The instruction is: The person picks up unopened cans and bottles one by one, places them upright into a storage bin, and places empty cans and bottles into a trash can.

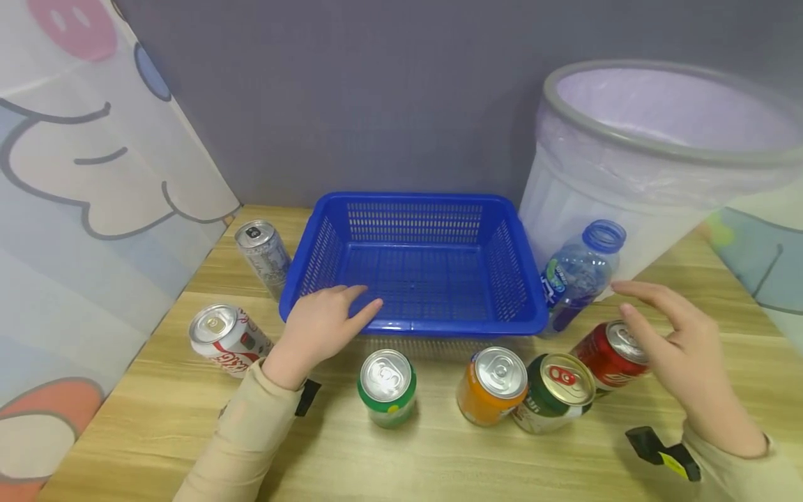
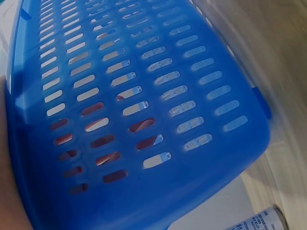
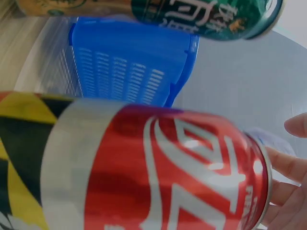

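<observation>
My left hand (image 1: 326,324) lies over the front left corner of a blue plastic basket (image 1: 413,326), thumb and a finger spread above its inside. The other fingers are hidden. In the left wrist view, the basket's slotted wall (image 2: 144,191) fills most of the frame. My right hand (image 1: 684,341) hovers by the top of a red Coca-Cola can (image 1: 605,355), thumb and fingers apart, nothing between them. That can looms close in the right wrist view, with the fingers beyond its end. A green can with a gold top (image 1: 552,394) stands beside it.
An orange can (image 1: 483,401) and a green-and-silver can (image 1: 387,390) stand before the basket. Left of it are a white Coca-Cola can (image 1: 228,338) and a slim silver can (image 1: 263,254). An uncapped plastic bottle (image 1: 580,268) and a lined white bin (image 1: 564,174) stand right.
</observation>
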`<state>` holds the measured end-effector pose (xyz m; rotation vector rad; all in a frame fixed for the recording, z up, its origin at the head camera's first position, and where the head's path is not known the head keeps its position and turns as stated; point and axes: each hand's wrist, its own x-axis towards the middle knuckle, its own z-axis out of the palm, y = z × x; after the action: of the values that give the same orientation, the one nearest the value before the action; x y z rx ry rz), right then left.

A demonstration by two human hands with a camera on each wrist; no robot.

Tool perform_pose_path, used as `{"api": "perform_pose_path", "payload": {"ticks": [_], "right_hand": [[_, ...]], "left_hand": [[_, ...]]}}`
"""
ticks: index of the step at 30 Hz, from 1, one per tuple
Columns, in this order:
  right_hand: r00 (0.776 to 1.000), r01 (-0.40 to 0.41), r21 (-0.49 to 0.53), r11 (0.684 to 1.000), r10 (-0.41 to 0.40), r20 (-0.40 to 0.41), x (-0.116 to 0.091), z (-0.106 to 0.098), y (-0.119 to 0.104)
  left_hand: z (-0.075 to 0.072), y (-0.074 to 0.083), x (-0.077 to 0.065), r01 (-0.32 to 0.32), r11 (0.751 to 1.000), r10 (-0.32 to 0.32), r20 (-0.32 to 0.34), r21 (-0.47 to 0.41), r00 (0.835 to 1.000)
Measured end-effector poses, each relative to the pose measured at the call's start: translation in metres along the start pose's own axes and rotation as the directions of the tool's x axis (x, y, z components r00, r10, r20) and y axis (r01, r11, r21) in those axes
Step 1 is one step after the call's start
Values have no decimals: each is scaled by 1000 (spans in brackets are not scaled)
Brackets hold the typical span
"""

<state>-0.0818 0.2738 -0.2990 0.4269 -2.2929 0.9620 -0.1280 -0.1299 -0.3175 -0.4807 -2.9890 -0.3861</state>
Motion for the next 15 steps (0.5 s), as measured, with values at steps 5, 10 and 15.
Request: {"api": "perform_pose_path", "payload": {"ticks": [5, 10, 15], "right_hand": [[998, -67, 47, 997, 67, -6, -1, -4, 9], [978, -203, 43, 978, 200, 65, -4, -9, 24], [940, -315, 7, 949, 311, 139, -4, -11, 42]], "left_hand": [[-1, 1, -1, 2, 1000, -2, 11, 9, 1000], [-1, 2, -1, 6, 1000, -6, 10, 10, 1000], [-1, 2, 0, 9, 1000, -9, 8, 14, 1000]]}}
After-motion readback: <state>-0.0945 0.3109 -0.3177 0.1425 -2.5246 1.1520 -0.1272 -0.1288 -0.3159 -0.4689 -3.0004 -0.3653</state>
